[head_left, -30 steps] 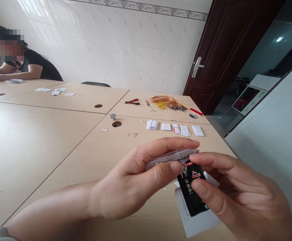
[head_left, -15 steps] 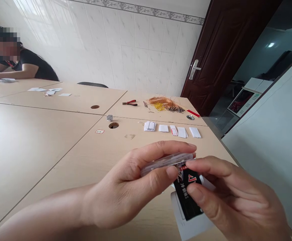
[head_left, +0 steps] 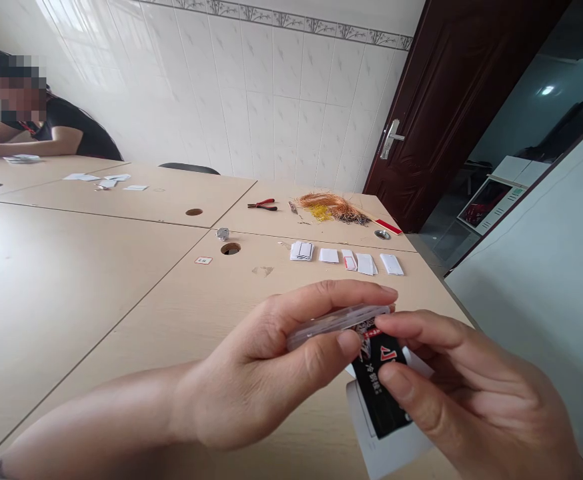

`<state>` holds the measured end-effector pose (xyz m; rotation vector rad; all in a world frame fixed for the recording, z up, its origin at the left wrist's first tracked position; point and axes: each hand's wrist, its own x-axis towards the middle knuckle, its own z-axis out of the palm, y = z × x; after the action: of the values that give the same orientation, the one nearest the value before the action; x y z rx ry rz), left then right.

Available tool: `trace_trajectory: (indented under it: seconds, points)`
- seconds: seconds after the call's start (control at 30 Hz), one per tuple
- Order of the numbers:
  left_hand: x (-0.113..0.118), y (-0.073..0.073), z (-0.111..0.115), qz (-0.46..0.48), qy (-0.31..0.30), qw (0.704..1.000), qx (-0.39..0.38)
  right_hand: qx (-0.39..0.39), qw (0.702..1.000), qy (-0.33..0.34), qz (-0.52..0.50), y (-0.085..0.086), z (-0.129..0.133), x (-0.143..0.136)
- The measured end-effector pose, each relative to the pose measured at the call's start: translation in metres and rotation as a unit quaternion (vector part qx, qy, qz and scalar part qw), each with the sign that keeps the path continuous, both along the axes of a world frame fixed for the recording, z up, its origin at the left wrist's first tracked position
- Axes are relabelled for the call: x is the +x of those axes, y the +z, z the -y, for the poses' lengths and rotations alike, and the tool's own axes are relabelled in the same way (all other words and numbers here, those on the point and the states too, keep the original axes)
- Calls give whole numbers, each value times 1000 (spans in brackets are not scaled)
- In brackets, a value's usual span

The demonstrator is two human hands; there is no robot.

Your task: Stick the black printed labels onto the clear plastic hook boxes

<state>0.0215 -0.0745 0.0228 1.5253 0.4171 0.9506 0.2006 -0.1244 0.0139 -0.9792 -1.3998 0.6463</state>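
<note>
Wrapped round a flat clear plastic case [head_left: 329, 323], my left hand [head_left: 276, 363] has its thumb on the near side and its fingers over the top. A black printed card [head_left: 377, 393] with red and white characters hangs down from the case's right end. My right hand [head_left: 476, 393] grips this card between thumb and forefinger, and its other fingers are partly hidden behind. White paper [head_left: 386, 453] shows beneath the card. The left thumb tip also touches the card's upper edge.
Several stacks of white cards [head_left: 301, 251] lie beyond my hands. Behind them are red-handled pliers [head_left: 262, 205], a bundle of copper-coloured wire [head_left: 329, 201] and a crumpled silver object [head_left: 222, 234]. A person in black [head_left: 79, 130] sits at the far left.
The view has shifted slightly, so the table items appear a little further right. Both hands keep their hold, and the card's printed characters show slightly more.
</note>
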Motion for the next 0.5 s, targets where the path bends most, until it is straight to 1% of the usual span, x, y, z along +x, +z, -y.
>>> trace_trajectory:
  seconds: [0.27, 0.37, 0.5]
  points:
    - [-1, 1, 0, -27, 4, 999, 17, 18, 1000, 6, 19, -2, -1, 2]
    - [-1, 0, 0, -36, 14, 999, 27, 8, 999, 22, 42, 1, 0, 3]
    - [-1, -1, -1, -31, 20, 999, 28, -5, 998, 19, 60, 3, 0, 5]
